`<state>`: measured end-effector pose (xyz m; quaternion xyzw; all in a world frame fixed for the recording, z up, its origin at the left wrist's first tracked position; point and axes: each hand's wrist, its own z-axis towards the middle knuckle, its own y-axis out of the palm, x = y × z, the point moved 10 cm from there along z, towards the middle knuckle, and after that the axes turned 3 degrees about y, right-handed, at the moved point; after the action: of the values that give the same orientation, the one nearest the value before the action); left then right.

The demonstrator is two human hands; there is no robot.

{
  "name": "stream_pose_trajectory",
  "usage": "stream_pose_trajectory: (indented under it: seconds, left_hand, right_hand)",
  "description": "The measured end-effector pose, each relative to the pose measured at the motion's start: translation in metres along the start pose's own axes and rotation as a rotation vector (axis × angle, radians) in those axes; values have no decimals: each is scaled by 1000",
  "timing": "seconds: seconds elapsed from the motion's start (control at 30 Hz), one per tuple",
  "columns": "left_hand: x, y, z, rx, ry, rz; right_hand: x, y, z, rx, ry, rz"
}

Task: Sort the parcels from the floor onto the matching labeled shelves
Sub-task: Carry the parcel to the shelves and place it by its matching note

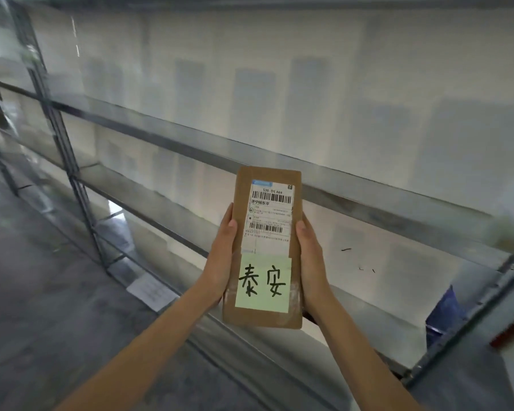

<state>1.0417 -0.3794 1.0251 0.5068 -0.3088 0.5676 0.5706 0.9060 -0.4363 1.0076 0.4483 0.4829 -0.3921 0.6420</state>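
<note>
A flat brown cardboard parcel [296, 209] is held upright in front of me. It carries a white shipping label with barcodes and a pale green sticky note with two handwritten Chinese characters. My left hand [222, 256] grips its left edge and my right hand [310, 256] grips its right edge. Behind the parcel runs a grey metal shelf rack [368, 203] with several levels, blurred by motion. No shelf label is readable.
A blue parcel [444, 310] lies on a lower shelf at the right. A white sheet [152, 292] lies on the bottom shelf at the left. A rack upright [60, 126] stands at the left. Grey concrete floor [42, 307] spreads to the lower left.
</note>
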Motion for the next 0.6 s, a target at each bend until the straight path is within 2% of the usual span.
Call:
stream_pose_trajectory:
  seconds: [0.6]
  left_hand:
    - [16,-222,73,264,-13,87]
  right_hand:
    - [63,204,111,-189,65,37]
